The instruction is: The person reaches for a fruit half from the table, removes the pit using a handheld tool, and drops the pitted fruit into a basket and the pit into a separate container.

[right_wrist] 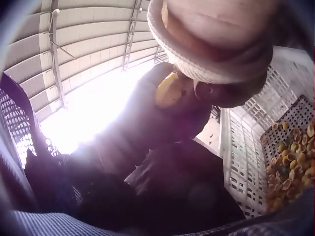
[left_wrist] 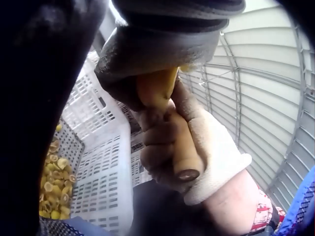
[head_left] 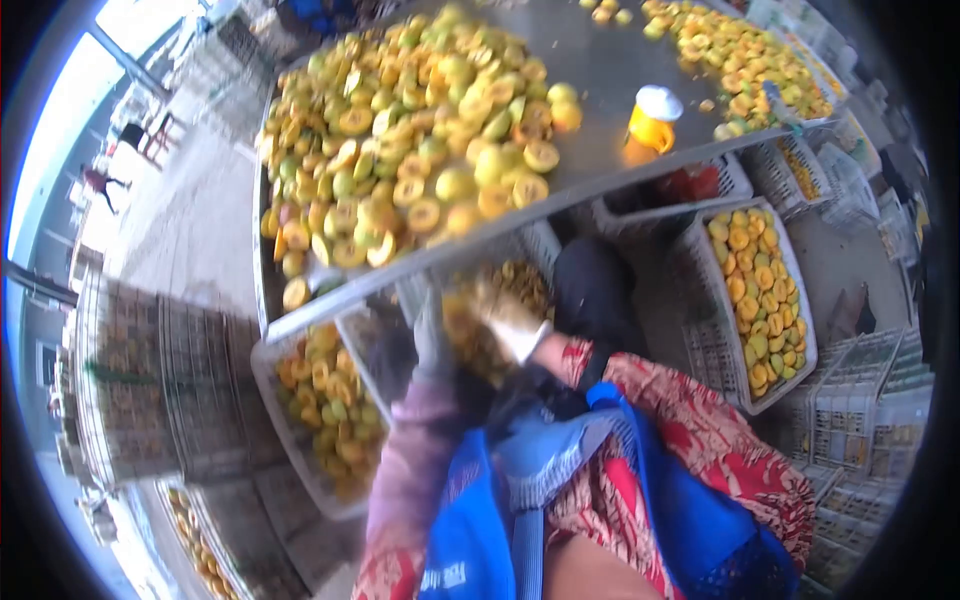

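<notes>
In the left wrist view, my gloved left hand [left_wrist: 155, 56] grips a yellow fruit [left_wrist: 156, 88]. Just below it, my right hand [left_wrist: 211, 140], in a pale glove, curls its fingers round a light tan handle [left_wrist: 186, 152]; the tool's working end is hidden. The right wrist view has the fruit [right_wrist: 170, 91] in the left hand [right_wrist: 152, 115], close against the right hand [right_wrist: 226, 91]. From the head, both the left hand [head_left: 430, 330] and the right hand [head_left: 510, 318] appear blurred, below the metal table's edge and over a crate of cut fruit [head_left: 525, 285].
Halved yellow fruit [head_left: 400, 150] is heaped on the metal table [head_left: 590, 60], where a yellow cup [head_left: 652, 125] stands. Crates of fruit flank the lap on the left [head_left: 265, 375] and right [head_left: 806, 330]. Stacked crates [head_left: 150, 375] rise at far left.
</notes>
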A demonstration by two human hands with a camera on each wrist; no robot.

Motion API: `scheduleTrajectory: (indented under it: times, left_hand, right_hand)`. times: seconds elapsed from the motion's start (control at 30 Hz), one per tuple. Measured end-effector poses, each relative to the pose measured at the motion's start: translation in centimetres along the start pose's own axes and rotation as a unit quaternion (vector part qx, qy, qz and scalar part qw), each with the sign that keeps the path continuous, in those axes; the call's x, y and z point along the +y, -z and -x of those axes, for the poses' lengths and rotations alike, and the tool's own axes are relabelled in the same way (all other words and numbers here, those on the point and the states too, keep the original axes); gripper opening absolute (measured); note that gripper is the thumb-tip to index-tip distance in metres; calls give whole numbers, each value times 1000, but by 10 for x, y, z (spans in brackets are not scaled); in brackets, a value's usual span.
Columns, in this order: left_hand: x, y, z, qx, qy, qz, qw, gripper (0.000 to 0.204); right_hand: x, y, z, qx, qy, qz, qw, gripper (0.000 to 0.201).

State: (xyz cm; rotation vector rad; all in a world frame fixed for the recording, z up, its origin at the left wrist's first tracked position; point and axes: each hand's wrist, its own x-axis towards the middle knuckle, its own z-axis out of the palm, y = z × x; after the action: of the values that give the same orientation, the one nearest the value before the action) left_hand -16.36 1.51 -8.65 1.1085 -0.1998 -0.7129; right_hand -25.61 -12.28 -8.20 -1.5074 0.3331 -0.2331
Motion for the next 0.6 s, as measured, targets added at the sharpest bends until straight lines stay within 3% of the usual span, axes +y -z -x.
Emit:
scheduleTrajectory:
  times: [0.03, 0.07, 0.1, 0.17, 0.27, 0.3, 0.37, 0.4, 0.43, 0.5, 0.57, 0.6]
  left_hand:
    - [-15, 9, -5, 96, -192, -207, 955, 37]
    - [-14, 8, 2, 111, -275, -371, 880, 46]
    - [-12, 6, 9, 157, -353, -514, 766, 55]
    - [7, -4, 6, 135, -310, -556, 759, 60]
    - [-7, -6, -3, 121, -233, -367, 892, 49]
    - [-7, -14, -4, 119, -243, -292, 917, 41]
    - [0, -24, -4, 112, -313, -358, 872, 33]
    - [2, -28, -4, 118, -233, -174, 950, 33]
    - [4, -32, -3, 122, -143, 18, 982, 33]
    - [0, -27, -4, 101, -58, 151, 982, 33]
    - [-4, -16, -4, 61, -83, 35, 994, 35]
    - [-5, -14, -3, 44, -100, -21, 994, 37]
  right_hand:
    - [9, 0, -3, -1, -59, -91, 994, 26]
    - [-21, 10, 8, -22, -235, -238, 942, 27]
    - [-25, 14, 14, -26, -270, -235, 933, 27]
    - [-25, 9, 19, -42, -281, -213, 935, 24]
    - [-20, 1, 28, -61, -235, -119, 963, 21]
    - [-18, -4, 26, -52, -214, -59, 974, 24]
    - [-16, -6, 18, -25, -139, 94, 985, 30]
    - [-18, -4, 16, -25, -136, 138, 981, 29]
    - [16, 1, 12, -36, -1, 265, 963, 19]
    - [51, 6, 7, -64, 178, 407, 893, 10]
    - [40, 9, 6, -99, 265, 452, 846, 10]
    - [33, 9, 7, -115, 187, 389, 895, 11]
